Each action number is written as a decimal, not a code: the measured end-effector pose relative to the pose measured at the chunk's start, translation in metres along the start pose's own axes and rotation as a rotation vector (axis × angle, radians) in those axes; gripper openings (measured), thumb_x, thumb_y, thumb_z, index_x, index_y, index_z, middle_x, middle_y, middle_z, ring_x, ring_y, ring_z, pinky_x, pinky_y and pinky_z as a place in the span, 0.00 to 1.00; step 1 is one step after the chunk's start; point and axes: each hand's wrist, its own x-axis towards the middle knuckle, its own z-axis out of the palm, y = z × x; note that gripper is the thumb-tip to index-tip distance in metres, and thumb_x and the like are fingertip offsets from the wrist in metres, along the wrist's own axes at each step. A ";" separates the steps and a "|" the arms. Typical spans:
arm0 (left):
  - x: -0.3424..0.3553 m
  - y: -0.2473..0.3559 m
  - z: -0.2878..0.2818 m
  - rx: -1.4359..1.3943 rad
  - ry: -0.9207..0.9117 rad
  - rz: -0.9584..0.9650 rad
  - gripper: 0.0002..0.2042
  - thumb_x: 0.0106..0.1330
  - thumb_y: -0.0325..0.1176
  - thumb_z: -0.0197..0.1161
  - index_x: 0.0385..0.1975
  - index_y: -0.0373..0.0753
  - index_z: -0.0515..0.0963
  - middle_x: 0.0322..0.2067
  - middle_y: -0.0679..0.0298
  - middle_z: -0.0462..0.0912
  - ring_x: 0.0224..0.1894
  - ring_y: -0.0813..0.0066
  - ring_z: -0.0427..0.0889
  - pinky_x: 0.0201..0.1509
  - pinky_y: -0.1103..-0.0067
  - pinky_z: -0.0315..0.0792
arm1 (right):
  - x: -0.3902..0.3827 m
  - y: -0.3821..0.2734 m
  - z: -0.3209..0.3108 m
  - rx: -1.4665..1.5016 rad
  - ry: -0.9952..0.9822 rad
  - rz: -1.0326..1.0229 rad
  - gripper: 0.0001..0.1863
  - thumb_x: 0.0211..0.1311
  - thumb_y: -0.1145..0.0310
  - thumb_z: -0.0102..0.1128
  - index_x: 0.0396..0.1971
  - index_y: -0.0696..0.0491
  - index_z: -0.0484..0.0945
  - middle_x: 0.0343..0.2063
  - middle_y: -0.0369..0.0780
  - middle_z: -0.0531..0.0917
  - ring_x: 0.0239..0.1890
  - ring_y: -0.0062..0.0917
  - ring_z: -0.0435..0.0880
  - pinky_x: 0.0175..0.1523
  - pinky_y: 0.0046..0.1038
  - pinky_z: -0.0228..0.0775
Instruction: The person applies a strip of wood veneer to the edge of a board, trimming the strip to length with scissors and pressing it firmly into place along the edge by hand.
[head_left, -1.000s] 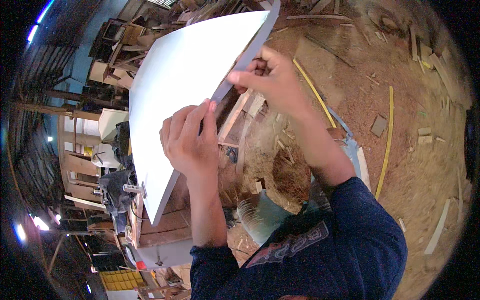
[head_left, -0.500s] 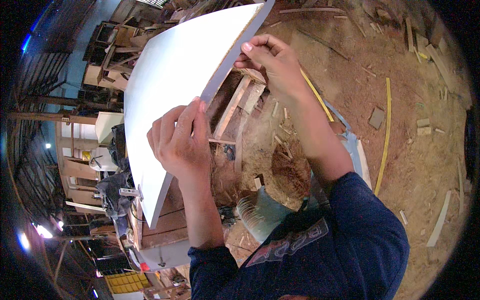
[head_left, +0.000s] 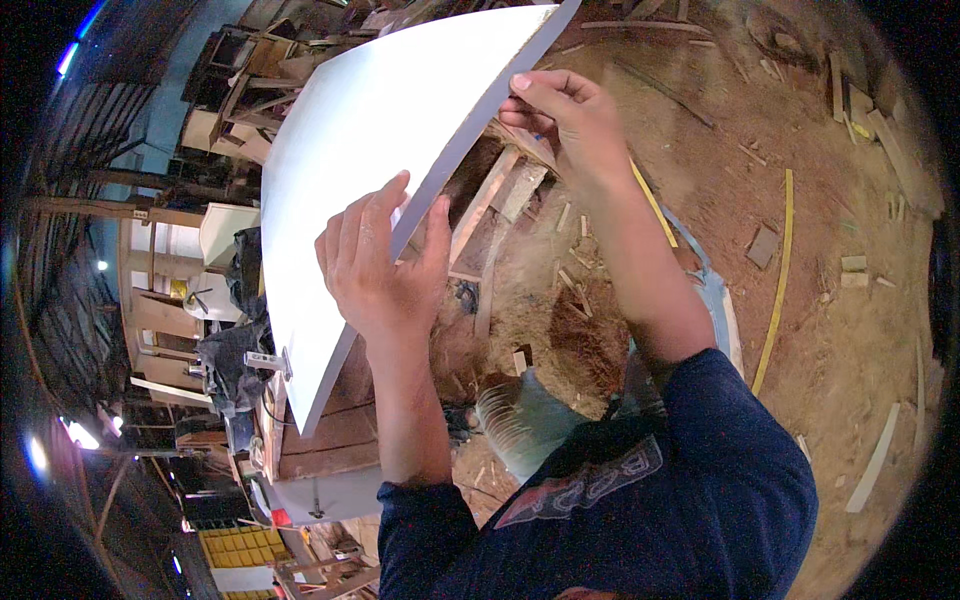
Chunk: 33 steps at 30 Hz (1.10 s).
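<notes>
- At the far left, a dim workshop interior with stacked timber frames and a pale cabinet (head_left: 228, 232) stands behind everything else.
- Below it, a wooden workbench (head_left: 330, 440) carries a heap of black cloth (head_left: 232, 350) at its left end; yellow crates (head_left: 240, 548) sit near the lower edge.
- A large flat white board with a grey edge (head_left: 370, 130) is held tilted above the workbench, running from the lower left, just over the bench top, up to the top of the view.
- The left hand (head_left: 385, 265) grips the board's near edge about midway along: fingers lie on the white face, thumb wraps the underside, closed on the panel.
- Under the board, loose wooden offcuts (head_left: 505, 195) and sawdust lie on the ground.
- The right hand (head_left: 570, 120) pinches the same edge higher up, fingertips curled tightly over it.
- Both forearms come from dark blue sleeves (head_left: 740, 450).
- To the right, a thin yellow strip (head_left: 778, 270) lies on the sawdust-covered floor (head_left: 850, 330), with scattered wood scraps (head_left: 765, 245) around it.
</notes>
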 end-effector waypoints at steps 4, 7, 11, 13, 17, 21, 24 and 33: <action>0.001 0.003 -0.001 -0.004 -0.017 -0.023 0.19 0.55 0.32 0.81 0.48 0.44 0.87 0.38 0.67 0.89 0.42 0.69 0.85 0.53 0.69 0.74 | -0.002 -0.004 0.001 -0.027 0.007 0.006 0.12 0.67 0.71 0.74 0.42 0.60 0.81 0.35 0.45 0.89 0.35 0.27 0.91 0.44 0.24 0.88; 0.002 0.001 0.001 -0.015 -0.003 -0.001 0.18 0.56 0.32 0.80 0.47 0.44 0.87 0.39 0.66 0.89 0.42 0.68 0.85 0.53 0.69 0.74 | -0.002 -0.008 0.001 -0.072 0.012 0.003 0.13 0.67 0.71 0.75 0.43 0.60 0.81 0.35 0.45 0.89 0.36 0.27 0.91 0.45 0.25 0.87; -0.003 -0.004 0.003 -0.036 0.007 0.005 0.16 0.56 0.33 0.79 0.46 0.44 0.87 0.40 0.65 0.89 0.44 0.63 0.86 0.54 0.67 0.74 | -0.005 -0.006 0.001 -0.176 0.059 -0.049 0.11 0.69 0.71 0.71 0.43 0.62 0.82 0.34 0.45 0.89 0.34 0.29 0.91 0.46 0.30 0.88; -0.008 -0.008 -0.009 -0.055 0.005 0.063 0.16 0.56 0.33 0.79 0.46 0.45 0.87 0.42 0.64 0.89 0.45 0.61 0.86 0.54 0.65 0.74 | -0.009 -0.007 -0.009 -0.175 0.062 -0.181 0.08 0.70 0.71 0.69 0.43 0.59 0.82 0.36 0.44 0.88 0.35 0.31 0.89 0.45 0.31 0.86; -0.029 -0.008 -0.024 -0.412 0.127 0.134 0.16 0.63 0.40 0.74 0.48 0.43 0.84 0.46 0.58 0.85 0.49 0.56 0.85 0.55 0.62 0.76 | -0.034 -0.031 -0.038 -0.406 0.062 -0.513 0.14 0.71 0.68 0.66 0.51 0.56 0.79 0.44 0.40 0.82 0.46 0.27 0.82 0.51 0.29 0.77; -0.086 0.018 -0.053 -0.696 0.068 -0.216 0.20 0.67 0.45 0.73 0.53 0.41 0.84 0.46 0.55 0.86 0.48 0.51 0.86 0.54 0.59 0.79 | -0.094 -0.009 0.004 -0.633 -0.121 -0.571 0.16 0.70 0.61 0.67 0.51 0.53 0.77 0.41 0.34 0.76 0.45 0.21 0.74 0.51 0.25 0.67; -0.133 0.015 -0.066 -0.822 -0.073 -0.399 0.16 0.70 0.45 0.72 0.50 0.41 0.84 0.39 0.58 0.87 0.41 0.54 0.88 0.46 0.63 0.80 | -0.128 -0.009 0.031 -0.627 -0.361 -0.285 0.19 0.66 0.55 0.71 0.42 0.52 0.75 0.35 0.31 0.73 0.37 0.18 0.70 0.43 0.22 0.62; -0.188 -0.022 -0.141 -1.106 -0.062 -0.618 0.11 0.70 0.37 0.73 0.38 0.37 0.81 0.30 0.56 0.84 0.30 0.56 0.85 0.34 0.67 0.75 | -0.150 0.030 0.100 -0.789 -0.969 -0.289 0.22 0.67 0.54 0.72 0.40 0.60 0.77 0.33 0.40 0.80 0.33 0.22 0.80 0.41 0.24 0.72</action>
